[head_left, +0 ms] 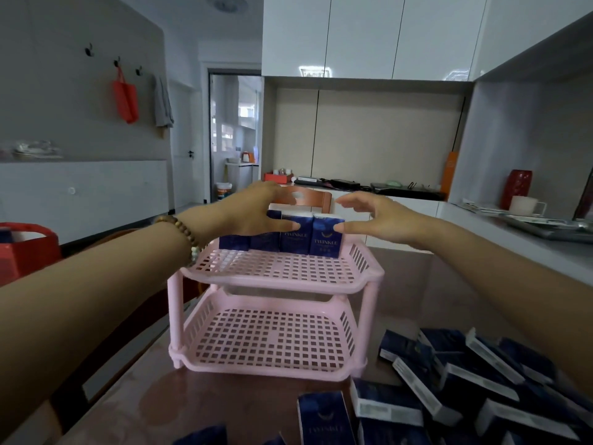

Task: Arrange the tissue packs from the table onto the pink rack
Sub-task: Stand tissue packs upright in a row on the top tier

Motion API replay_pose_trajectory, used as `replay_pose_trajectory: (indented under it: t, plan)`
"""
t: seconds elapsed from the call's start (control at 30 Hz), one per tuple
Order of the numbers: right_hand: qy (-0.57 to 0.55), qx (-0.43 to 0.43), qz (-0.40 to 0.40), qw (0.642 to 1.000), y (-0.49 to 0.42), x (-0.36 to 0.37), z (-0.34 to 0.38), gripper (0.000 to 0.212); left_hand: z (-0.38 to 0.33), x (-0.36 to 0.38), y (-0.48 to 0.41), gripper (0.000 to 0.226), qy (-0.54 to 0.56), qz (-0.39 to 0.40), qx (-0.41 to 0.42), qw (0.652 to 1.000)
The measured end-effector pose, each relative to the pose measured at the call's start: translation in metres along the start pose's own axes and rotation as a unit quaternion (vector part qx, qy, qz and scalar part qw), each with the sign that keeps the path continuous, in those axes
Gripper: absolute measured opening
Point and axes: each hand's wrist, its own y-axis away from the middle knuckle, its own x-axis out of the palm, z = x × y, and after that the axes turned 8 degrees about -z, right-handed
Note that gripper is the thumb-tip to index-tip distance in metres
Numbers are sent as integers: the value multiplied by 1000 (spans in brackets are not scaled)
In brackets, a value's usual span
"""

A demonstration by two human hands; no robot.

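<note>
A pink two-tier rack (272,319) stands on the dark table. Several dark blue tissue packs (325,237) stand upright in a row at the back of its top shelf. My left hand (253,210) wraps over the left packs of that row, thumb on the front of one. My right hand (372,216) is at the right end of the row, fingers spread, thumb touching the rightmost pack. The lower shelf holds nothing. A heap of loose blue packs (475,377) lies on the table at the lower right.
A red bag (25,248) sits at the left edge. A wooden chair back (308,197) rises behind the rack. A grey counter (513,242) with a white mug and red vase runs along the right.
</note>
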Motion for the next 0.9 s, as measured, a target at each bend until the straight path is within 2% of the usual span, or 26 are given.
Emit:
replay_pose_trajectory:
  t: [0.17,0.37,0.53,0.7,0.8,0.9]
  plan:
    - [77,-44,37,995,64,-22,21,55,-31,-17,52,52,-29,-2,30,999]
    - [83,-22,91,992,143,-21,26,63,-70,-9,112,59,-30,47,37,998]
    - [66,27,135,988,188,-4,13,51,-97,17,150,54,26,109,53,992]
    - [47,67,174,981,200,23,-9,42,-110,48,165,57,99,209,-45,972]
    - [77,54,180,979,207,34,-14,50,-116,63,170,51,137,228,-78,961]
    - [49,49,197,978,211,43,-19,43,-117,73,172,46,154,229,-81,958]
